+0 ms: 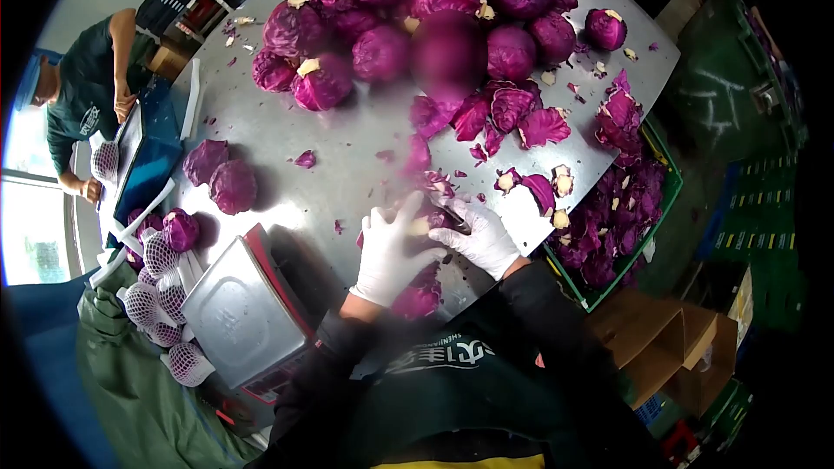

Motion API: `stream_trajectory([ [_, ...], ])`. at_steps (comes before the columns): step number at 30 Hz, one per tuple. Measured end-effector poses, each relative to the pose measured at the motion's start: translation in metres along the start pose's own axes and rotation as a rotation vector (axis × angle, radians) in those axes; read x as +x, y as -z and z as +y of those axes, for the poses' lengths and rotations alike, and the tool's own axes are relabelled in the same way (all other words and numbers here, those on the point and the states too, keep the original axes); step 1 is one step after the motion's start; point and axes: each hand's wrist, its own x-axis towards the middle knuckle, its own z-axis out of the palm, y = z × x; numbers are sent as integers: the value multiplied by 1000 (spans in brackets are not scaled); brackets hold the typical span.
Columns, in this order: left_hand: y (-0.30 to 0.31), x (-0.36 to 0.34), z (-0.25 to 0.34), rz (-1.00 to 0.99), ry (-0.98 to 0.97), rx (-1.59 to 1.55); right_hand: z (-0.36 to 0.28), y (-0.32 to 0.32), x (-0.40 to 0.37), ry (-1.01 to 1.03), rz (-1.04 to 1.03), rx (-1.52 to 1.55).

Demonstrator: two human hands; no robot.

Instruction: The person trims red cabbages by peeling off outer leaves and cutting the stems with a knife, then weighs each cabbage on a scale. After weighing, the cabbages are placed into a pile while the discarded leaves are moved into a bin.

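My left hand, in a white glove, is wrapped round a red cabbage whose pale cut stem faces up; the fingers cover much of it. In my gloved right hand is a dark handle. It appears to belong to a cleaver, whose bright, flat blade with a small corner hole juts out to the right. The right fingertips meet the cabbage's side. Loose purple leaves lie just below my hands. Cut stem pieces and leaves are scattered beyond the blade.
A heap of red cabbages covers the far metal table. A green crate of leaves stands right, above cardboard boxes. A scale and net-wrapped cabbages are left. Another person works at far left.
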Motion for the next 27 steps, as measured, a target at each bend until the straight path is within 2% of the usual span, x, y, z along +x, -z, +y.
stream_trajectory([
  [1, 5, 3, 3, -36, 17, 2, -4, 6, 3, -8, -75, 59],
  [2, 7, 5, 4, -74, 34, 3, 2, 2, 5, 131, -5, -5],
  [5, -2, 11, -19, 73, -181, -72, 5, 0, 13, 270, 65, -201],
  [6, -2, 13, -21, 86, -213, -72, -2, 3, 14, 361, 95, -470],
  [9, 4, 14, -19, -70, 18, -252, 6, 1, 11, 494, 162, -607],
  [10, 1, 11, -22, -77, 33, -90, 5, -2, 8, 498, 205, -623],
  [13, 10, 6, -18, -11, 241, -372, 25, 5, -4, 403, 243, -340],
  [14, -1, 4, -55, -62, 346, -617, 43, 9, -12, 181, 329, -202],
  [15, 3, 5, -65, -103, 316, -933, 46, 18, -17, 19, 338, -157],
  [17, -2, 4, -76, -143, 275, -975, 52, 20, -25, -59, 301, -138],
  [19, -4, -2, -76, -111, 313, -985, -6, 24, -14, -156, 138, -87],
  [20, -4, 3, -75, -87, 311, -989, -6, 14, -11, -63, 154, -136],
  [21, -3, 0, -70, -88, 316, -1042, -25, 12, -4, -135, 94, -152],
  [23, -3, -6, -62, -58, 237, -1015, -16, -16, 9, -13, 249, -160],
  [24, -2, -7, -56, -35, 254, -1044, -20, -21, 13, -25, 277, -64],
  [27, 22, -6, -29, 62, 442, -1639, -29, -4, 17, -179, 63, 607],
])
